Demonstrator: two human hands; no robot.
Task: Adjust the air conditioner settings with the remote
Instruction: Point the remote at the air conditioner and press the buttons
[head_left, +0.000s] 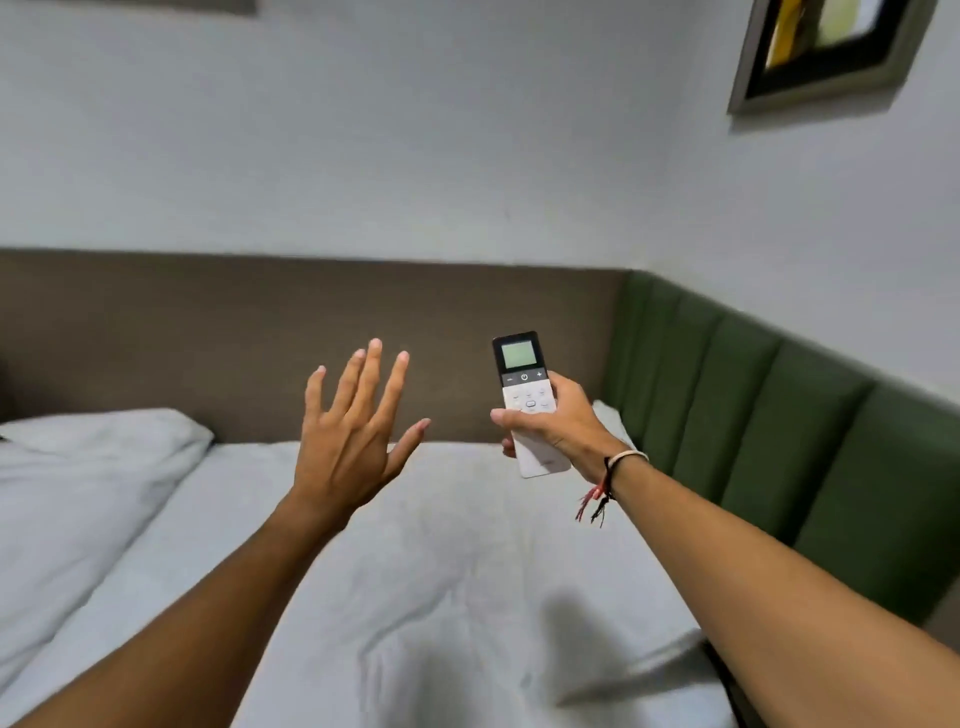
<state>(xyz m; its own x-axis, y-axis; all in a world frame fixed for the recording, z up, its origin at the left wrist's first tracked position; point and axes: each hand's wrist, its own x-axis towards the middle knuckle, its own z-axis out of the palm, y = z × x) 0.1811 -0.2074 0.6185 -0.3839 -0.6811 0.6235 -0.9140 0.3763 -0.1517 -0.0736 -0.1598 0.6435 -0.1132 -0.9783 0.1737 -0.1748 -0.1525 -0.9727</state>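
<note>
White-sheeted bed (467, 545) below w/ remote (527, 402) held upright over it: white body, dark top, greenish screen. Right hand (558, 423) wraps its lower half, thumb across buttons. Left hand (353, 431) spread wide, empty. Pillow (93, 447) at left, green padded wall panel (779, 431) at right.

The left hand (349, 441) is hovering with all 5 fingers spread; the right hand (556, 423) is gripping, thumb lying across the front.
</note>
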